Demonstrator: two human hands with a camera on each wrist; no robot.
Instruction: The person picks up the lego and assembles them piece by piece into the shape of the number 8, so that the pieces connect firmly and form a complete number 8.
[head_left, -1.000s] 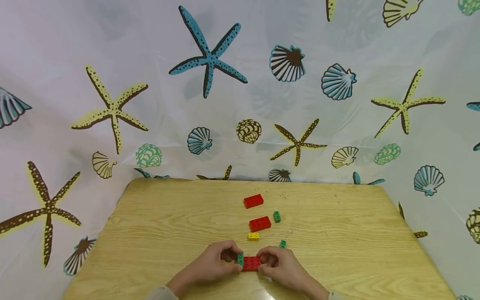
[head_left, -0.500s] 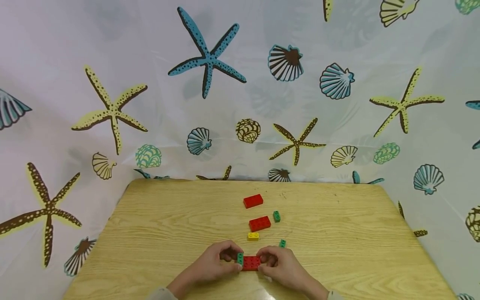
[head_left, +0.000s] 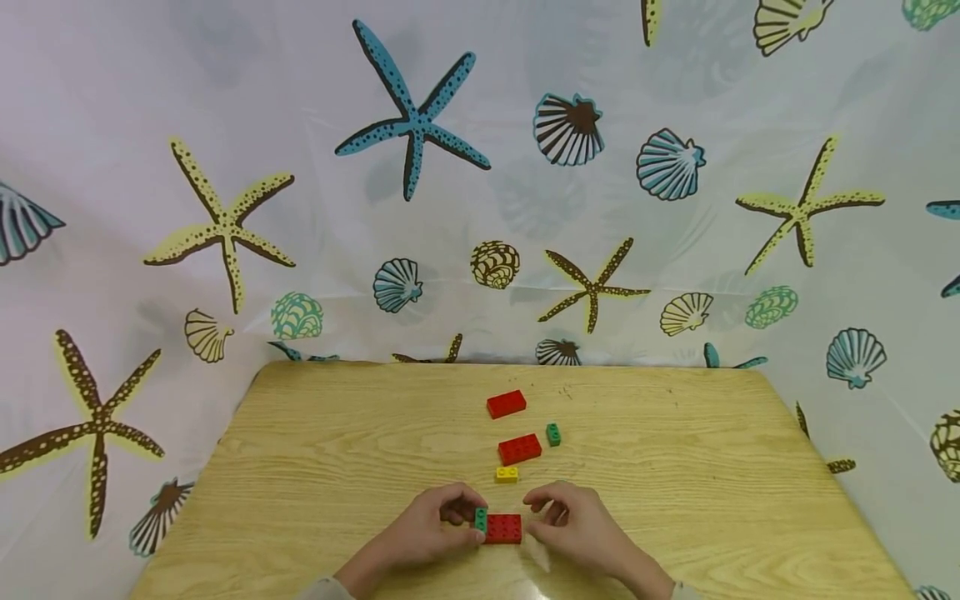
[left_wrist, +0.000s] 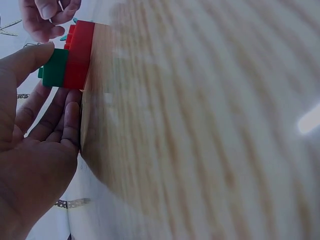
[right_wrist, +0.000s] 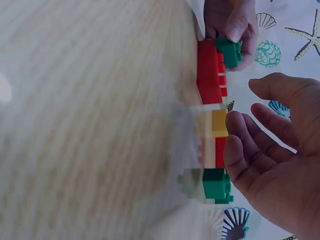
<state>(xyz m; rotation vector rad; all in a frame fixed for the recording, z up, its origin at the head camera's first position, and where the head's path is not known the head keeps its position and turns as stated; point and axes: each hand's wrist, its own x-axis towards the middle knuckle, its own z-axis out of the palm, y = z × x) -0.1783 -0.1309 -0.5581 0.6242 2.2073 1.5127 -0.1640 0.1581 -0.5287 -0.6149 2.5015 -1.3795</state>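
A red toy building brick (head_left: 504, 528) lies near the table's front edge, its studs up. A small green brick (head_left: 481, 520) sits on its left end, as the left wrist view confirms with the green brick (left_wrist: 55, 67) on top of the red one (left_wrist: 80, 55). My left hand (head_left: 431, 523) pinches the green brick between thumb and fingers. To the right of the red brick, my right hand (head_left: 576, 527) is apart from it, fingers loosely bent and holding nothing. In the right wrist view, a loose green brick (right_wrist: 214, 183) stands near my right hand.
Behind the hands lie a yellow brick (head_left: 507, 475), a red brick (head_left: 519, 449), another red brick (head_left: 506, 404) and a small green brick (head_left: 553, 434). The wooden table (head_left: 337, 425) backs onto a cloth (head_left: 322, 208) printed with starfish and shells.
My right hand has let go of the red brick's right end and moved slightly right. It now covers the nearer loose green brick in the head view. My left hand stays put.
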